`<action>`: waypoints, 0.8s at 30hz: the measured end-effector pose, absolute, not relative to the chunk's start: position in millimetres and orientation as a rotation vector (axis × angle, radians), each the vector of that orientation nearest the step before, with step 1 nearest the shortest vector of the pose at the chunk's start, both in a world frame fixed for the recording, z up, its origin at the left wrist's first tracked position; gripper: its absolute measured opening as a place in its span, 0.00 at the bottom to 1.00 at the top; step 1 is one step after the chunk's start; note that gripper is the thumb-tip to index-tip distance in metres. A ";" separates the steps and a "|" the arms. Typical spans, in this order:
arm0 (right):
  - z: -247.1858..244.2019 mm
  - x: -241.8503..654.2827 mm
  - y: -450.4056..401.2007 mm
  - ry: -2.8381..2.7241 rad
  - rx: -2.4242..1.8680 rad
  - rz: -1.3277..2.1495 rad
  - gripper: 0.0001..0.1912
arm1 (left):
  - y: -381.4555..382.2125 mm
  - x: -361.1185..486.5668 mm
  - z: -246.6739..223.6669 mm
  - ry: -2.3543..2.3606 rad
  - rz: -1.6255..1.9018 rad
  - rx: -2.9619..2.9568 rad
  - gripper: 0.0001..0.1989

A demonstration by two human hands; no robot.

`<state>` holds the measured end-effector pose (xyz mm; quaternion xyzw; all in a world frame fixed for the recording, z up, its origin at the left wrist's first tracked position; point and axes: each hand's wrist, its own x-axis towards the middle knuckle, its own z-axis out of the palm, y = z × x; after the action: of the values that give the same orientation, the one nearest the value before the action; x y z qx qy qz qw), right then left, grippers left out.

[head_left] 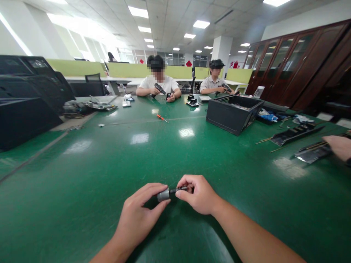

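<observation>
Close above the green table in front of me is a small grey metal cylinder (163, 195) with a thin dark, ribbed shaft (177, 189) sticking out to the right. It looks like a small motor, though its exact kind is unclear. My left hand (139, 210) grips the cylinder between the thumb below and the fingers above. The shaft's far end is pinched between the thumb and fingers of my right hand (199, 194), which partly hide it. Cylinder and shaft lie in one line, nearly level.
Farther back on the green table (131, 160) lies an orange screwdriver (162, 118). A black metal case (233, 113) stands right of it, near dark metal panels (297, 135). Another person's hand (340, 147) reaches in from the right. Two people across hold power drills. Dark cases (27, 120) fill the left.
</observation>
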<state>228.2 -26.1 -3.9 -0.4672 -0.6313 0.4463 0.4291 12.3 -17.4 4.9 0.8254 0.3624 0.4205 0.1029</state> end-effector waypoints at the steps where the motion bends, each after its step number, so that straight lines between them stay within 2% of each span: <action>1: -4.0 228.2 -26.2 -1.578 -1.169 1.114 0.04 | -17.2 12.2 4.7 1.073 1.242 2.435 0.10; 24: -4.0 228.5 -25.6 -1.581 -1.183 1.080 0.03 | -15.4 11.7 5.9 1.106 1.251 2.418 0.10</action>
<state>228.5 -25.6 -4.0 -0.4744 -0.6340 0.4332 0.4306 11.7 -15.4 5.9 0.8186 0.3745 0.4236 0.1016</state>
